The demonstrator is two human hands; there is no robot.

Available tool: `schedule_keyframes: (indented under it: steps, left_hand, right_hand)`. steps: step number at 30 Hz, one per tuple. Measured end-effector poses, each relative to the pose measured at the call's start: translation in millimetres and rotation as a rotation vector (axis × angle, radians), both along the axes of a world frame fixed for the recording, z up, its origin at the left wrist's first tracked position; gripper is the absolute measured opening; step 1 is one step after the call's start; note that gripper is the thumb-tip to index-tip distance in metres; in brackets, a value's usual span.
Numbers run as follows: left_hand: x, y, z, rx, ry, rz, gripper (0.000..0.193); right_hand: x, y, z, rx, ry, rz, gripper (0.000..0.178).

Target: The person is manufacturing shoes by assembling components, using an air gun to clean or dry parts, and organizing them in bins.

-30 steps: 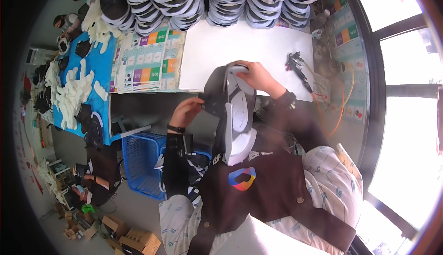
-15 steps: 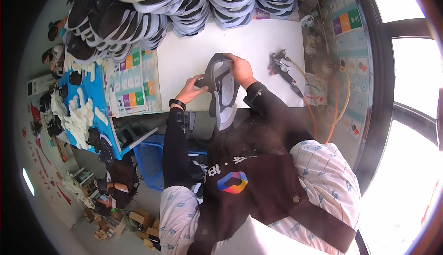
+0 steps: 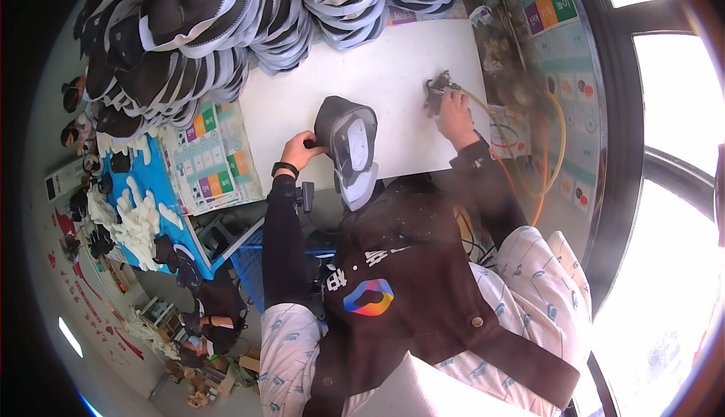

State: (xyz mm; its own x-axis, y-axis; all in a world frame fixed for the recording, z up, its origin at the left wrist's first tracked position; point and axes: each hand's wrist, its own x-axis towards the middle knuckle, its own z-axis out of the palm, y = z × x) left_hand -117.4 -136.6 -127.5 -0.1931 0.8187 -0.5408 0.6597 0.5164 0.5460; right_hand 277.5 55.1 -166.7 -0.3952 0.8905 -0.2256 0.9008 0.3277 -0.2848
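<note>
A black shoe upper [image 3: 325, 119] with a pale grey lining and edge stands over the front of the white table, its opening turned up toward me. My left hand [image 3: 300, 151] pinches its left side between thumb and fingers. At the right of the table my right hand [image 3: 456, 121] closes round the handle of a spray gun [image 3: 436, 89]. The handle is mostly hidden under the fingers, and the gun's head points away to the left. A yellowish hose [image 3: 560, 153] runs from the gun's side.
Stacked black-and-grey shoe uppers [image 3: 196, 9] fill the table's far side. White gloves [image 3: 136, 206] lie on a blue surface [image 3: 162, 168] at the left. Below it is a blue crate [image 3: 249, 262]. A window frame [image 3: 619, 115] stands at the right. Another person [image 3: 215, 334] sits at lower left.
My right hand has let go of the shoe upper and moved right onto the spray gun. My left hand keeps the upper, now tipped so its opening shows more. The view has shifted slightly.
</note>
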Motion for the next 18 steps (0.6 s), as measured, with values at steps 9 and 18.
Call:
schedule_keyframes:
  steps: [9,18]
  left_hand:
    - [8,-6,-12,0.074,0.009,0.103,0.043]
    - [18,-7,-5,0.131,0.114,0.1,0.041]
  right_hand:
    - [35,22,-27,0.209,0.224,0.193,0.044]
    - [-30,-53,97,-0.715,0.488,0.326,0.027]
